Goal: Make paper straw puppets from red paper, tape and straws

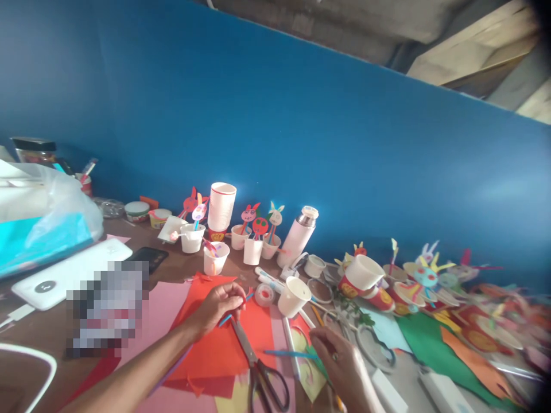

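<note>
Blue wall (275,126), stacked cups (222,207), scissors (253,359) over red paper (209,353)

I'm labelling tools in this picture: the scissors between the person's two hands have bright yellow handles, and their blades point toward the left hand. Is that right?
Not quite. The head view shows dark handles, not bright yellow ones. The scissors do lie between the two hands, blades pointing toward the left hand.

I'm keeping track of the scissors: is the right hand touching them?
Apart: the head view shows a plain gap, with yellow paper visible between the right hand and the scissors.
</note>
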The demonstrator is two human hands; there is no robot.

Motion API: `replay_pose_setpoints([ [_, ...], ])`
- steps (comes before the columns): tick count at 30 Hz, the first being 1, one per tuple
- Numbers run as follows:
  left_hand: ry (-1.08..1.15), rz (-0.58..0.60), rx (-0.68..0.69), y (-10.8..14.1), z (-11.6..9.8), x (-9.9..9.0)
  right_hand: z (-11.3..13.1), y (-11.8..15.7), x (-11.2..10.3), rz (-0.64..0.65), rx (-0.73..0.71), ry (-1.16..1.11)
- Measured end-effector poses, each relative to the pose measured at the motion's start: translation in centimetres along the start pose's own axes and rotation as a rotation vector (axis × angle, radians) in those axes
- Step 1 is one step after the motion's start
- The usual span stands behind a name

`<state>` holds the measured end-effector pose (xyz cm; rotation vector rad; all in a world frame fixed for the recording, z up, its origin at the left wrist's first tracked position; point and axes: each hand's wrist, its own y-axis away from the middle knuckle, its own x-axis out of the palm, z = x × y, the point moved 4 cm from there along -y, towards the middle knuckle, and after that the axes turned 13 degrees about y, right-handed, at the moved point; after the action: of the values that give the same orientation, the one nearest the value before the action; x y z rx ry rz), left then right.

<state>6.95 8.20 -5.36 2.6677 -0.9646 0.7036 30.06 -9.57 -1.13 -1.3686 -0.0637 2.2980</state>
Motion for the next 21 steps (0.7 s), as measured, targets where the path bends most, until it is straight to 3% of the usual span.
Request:
replay_pose_setpoints([
  [7,-0.013,0.031,0.028,0.0,-0.6,0.2,-4.0,1.1,-2.2,-0.046,0.102,0.15],
  [13,-0.036,0.053,0.015,0.3,-0.8,0.6,-5.8,1.8,-2.1,0.01,0.135,0.273],
  [17,-0.042,0.041,0.02,0.4,-0.8,0.6,-5.5,1.7,-1.3,0.059,0.115,0.342],
  [21,-0.021,0.033,0.015,0.2,-0.6,0.4,-3.7,1.9,0.1,0.084,0.066,0.369],
])
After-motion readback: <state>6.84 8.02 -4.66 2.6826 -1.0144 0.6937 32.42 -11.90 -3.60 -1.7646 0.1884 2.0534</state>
